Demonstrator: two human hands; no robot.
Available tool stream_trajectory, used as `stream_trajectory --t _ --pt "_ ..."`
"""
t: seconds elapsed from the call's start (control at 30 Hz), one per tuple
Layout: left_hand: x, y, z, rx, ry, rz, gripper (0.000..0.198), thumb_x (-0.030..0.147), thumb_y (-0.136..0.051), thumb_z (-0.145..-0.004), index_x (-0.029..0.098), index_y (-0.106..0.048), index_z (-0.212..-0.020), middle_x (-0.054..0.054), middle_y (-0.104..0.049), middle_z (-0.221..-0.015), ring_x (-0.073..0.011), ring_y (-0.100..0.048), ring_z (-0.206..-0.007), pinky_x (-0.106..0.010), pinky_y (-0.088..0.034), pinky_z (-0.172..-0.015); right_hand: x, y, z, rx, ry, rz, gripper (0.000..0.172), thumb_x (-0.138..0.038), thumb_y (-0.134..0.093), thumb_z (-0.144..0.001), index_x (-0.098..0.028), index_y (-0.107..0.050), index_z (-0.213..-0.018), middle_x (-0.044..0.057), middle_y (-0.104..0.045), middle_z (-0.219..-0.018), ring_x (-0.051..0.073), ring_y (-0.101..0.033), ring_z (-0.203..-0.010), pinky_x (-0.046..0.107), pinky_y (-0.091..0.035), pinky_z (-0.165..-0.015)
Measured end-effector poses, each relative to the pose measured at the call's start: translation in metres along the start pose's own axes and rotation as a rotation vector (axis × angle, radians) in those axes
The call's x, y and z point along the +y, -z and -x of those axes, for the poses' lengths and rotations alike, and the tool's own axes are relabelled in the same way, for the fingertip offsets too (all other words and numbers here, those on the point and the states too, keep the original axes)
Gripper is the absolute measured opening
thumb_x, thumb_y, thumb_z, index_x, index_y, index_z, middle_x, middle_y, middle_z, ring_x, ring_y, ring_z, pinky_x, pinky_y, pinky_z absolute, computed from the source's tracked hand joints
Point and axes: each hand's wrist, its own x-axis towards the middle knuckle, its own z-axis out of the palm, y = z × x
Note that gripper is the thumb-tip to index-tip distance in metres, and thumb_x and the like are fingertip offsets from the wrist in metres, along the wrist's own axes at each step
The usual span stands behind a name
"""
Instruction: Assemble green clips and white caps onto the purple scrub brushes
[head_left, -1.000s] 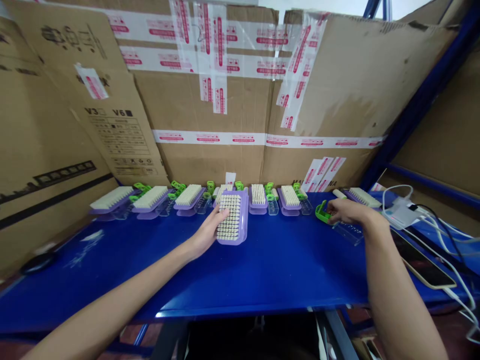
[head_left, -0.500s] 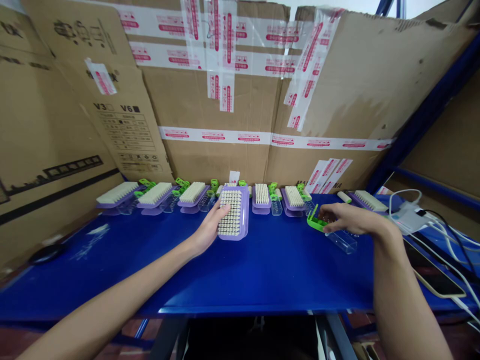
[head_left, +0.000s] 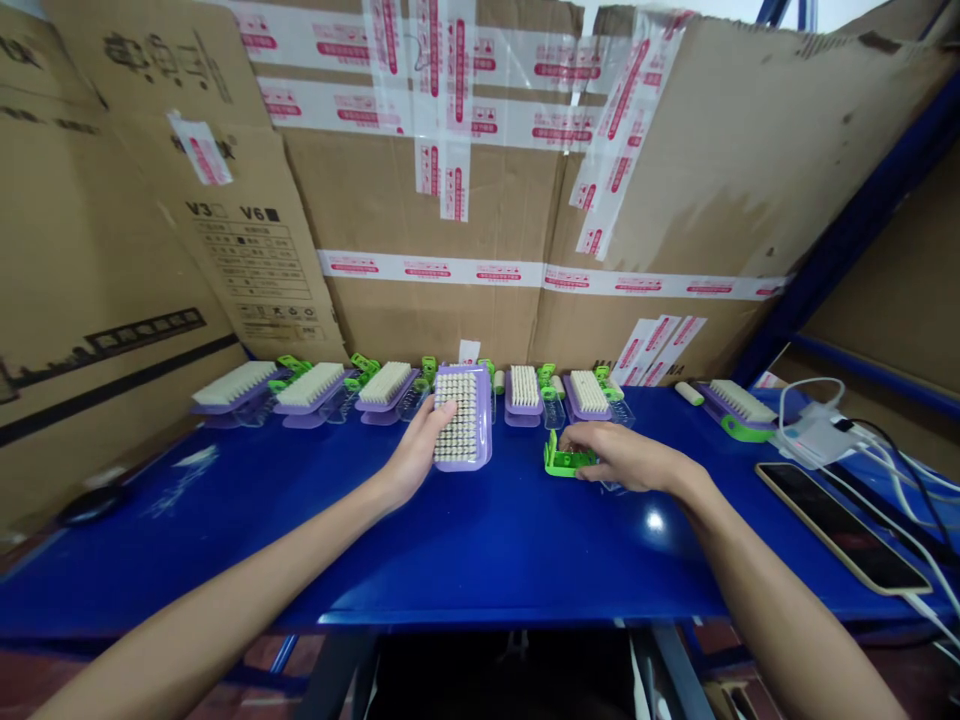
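Note:
My left hand [head_left: 415,452] grips the left side of a purple brush [head_left: 463,418] with cream bristles facing up, resting on the blue table [head_left: 450,540]. My right hand [head_left: 626,456] is closed on a green piece with a clear plastic part [head_left: 568,461], held low over the table to the right of that brush. A row of similar purple brushes [head_left: 311,386] with green clips and clear parts stands along the back edge.
Taped cardboard walls [head_left: 480,180] close off the back and left. A further purple brush on a green base [head_left: 739,408] lies at the right. A phone [head_left: 844,527] and white cables with a charger [head_left: 814,437] sit at the right edge. A dark object [head_left: 90,505] lies far left.
My right hand has carried the green and clear piece leftward, from the table's right side to beside the brush. My left hand has nudged the brush slightly toward the back row.

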Motion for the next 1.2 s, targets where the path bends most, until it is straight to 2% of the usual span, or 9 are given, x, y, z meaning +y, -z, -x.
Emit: stream_trajectory --t 0.23,0.33,0.5,0.6,0.8,0.97,1.2 --pt "-0.002 0.002 -0.002 0.0 -0.014 -0.017 0.075 0.072 -0.097 -0.082 0.021 -0.075 -0.132 -0.012 -0.083 -0.126 -0.0362 -0.079 -0.122 -0.047 -0.067 -0.104 0.006 -0.001 0.0 -0.032 0.011 -0.049 0.03 -0.015 -0.084 -0.094 -0.021 -0.069 -0.119 0.009 -0.078 -0.122 0.027 -0.071 -0.109 0.038 -0.054 -0.096" --pt "-0.002 0.002 -0.001 -0.003 -0.016 -0.02 0.074 0.072 -0.096 -0.083 0.021 -0.075 -0.133 -0.012 -0.083 -0.126 -0.0357 -0.079 -0.121 -0.047 -0.066 -0.104 0.006 0.008 0.006 -0.014 0.033 -0.079 0.028 -0.019 -0.084 -0.094 -0.022 -0.069 -0.118 0.008 -0.079 -0.122 0.027 -0.072 -0.11 0.039 -0.054 -0.097" --pt "-0.001 0.002 -0.001 0.01 -0.009 -0.04 0.077 0.073 -0.096 -0.082 0.021 -0.074 -0.135 -0.012 -0.083 -0.125 -0.0358 -0.079 -0.121 -0.048 -0.066 -0.104 0.0 0.03 0.024 0.086 0.065 -0.141 0.02 -0.03 -0.077 -0.102 -0.022 -0.07 -0.118 0.007 -0.079 -0.12 0.026 -0.071 -0.106 0.038 -0.053 -0.095" --pt "-0.001 0.002 -0.001 0.005 -0.007 -0.031 0.074 0.071 -0.096 -0.083 0.021 -0.074 -0.134 -0.012 -0.084 -0.124 -0.0351 -0.08 -0.119 -0.047 -0.067 -0.103 0.0 0.036 0.03 0.056 0.027 -0.153 0.019 -0.033 -0.078 -0.1 -0.022 -0.07 -0.113 0.006 -0.079 -0.114 0.024 -0.071 -0.099 0.037 -0.052 -0.09" --pt "-0.002 0.002 -0.002 0.002 -0.022 -0.013 0.069 0.066 -0.096 -0.085 0.02 -0.074 -0.132 -0.012 -0.084 -0.122 -0.0338 -0.082 -0.115 -0.045 -0.068 -0.1 0.003 0.027 0.025 -0.045 -0.023 -0.103 0.026 -0.024 -0.085 -0.092 -0.021 -0.069 -0.113 0.007 -0.08 -0.119 0.025 -0.072 -0.104 0.036 -0.052 -0.09" --pt "0.0 0.001 -0.001 0.007 -0.013 -0.037 0.074 0.069 -0.096 -0.084 0.02 -0.074 -0.135 -0.012 -0.084 -0.126 -0.033 -0.082 -0.114 -0.045 -0.068 -0.101 0.004 0.023 0.022 -0.038 0.0 -0.097 0.028 -0.023 -0.085 -0.093 -0.021 -0.069 -0.116 0.008 -0.079 -0.122 0.026 -0.071 -0.108 0.036 -0.051 -0.093" --pt "-0.001 0.001 -0.001 0.01 -0.01 -0.041 0.077 0.073 -0.098 -0.08 0.02 -0.073 -0.131 -0.012 -0.084 -0.122 -0.0345 -0.081 -0.116 -0.045 -0.068 -0.1 0.013 0.01 0.013 -0.079 -0.077 -0.029 0.032 -0.024 -0.088 -0.088 -0.023 -0.067 -0.112 0.004 -0.075 -0.107 0.024 -0.067 -0.095 0.033 -0.045 -0.082"
